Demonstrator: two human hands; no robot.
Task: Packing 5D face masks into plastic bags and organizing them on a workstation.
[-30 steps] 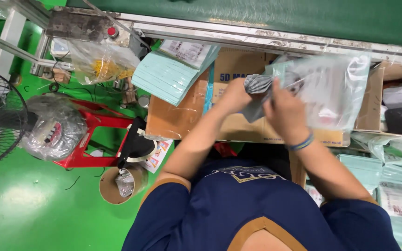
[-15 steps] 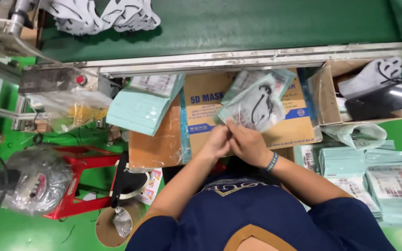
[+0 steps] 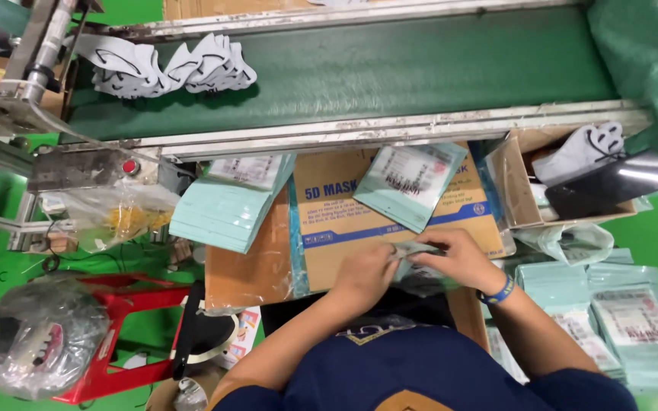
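Both hands meet over the near edge of a flat cardboard box point(image 3: 359, 221). My left hand point(image 3: 367, 271) and my right hand point(image 3: 455, 259) pinch the same clear plastic pouch point(image 3: 420, 268) holding something grey, pressed low against the box. My right wrist wears a blue band. Another filled teal pouch point(image 3: 409, 183) lies flat on the box just beyond my hands. A pile of grey-white masks point(image 3: 169, 67) rests on the green conveyor belt point(image 3: 390, 68) at the far left.
A stack of teal pouches point(image 3: 230, 205) leans left of the box. More filled pouches point(image 3: 618, 320) pile up at right. An open carton point(image 3: 557, 183) with masks and a dark object stands far right. A red stool point(image 3: 116, 335) and bagged items sit on the green floor at left.
The pouch has come down from in front of me to the box's near edge, both hands lowering with it. The view has tilted up, showing more of the conveyor.
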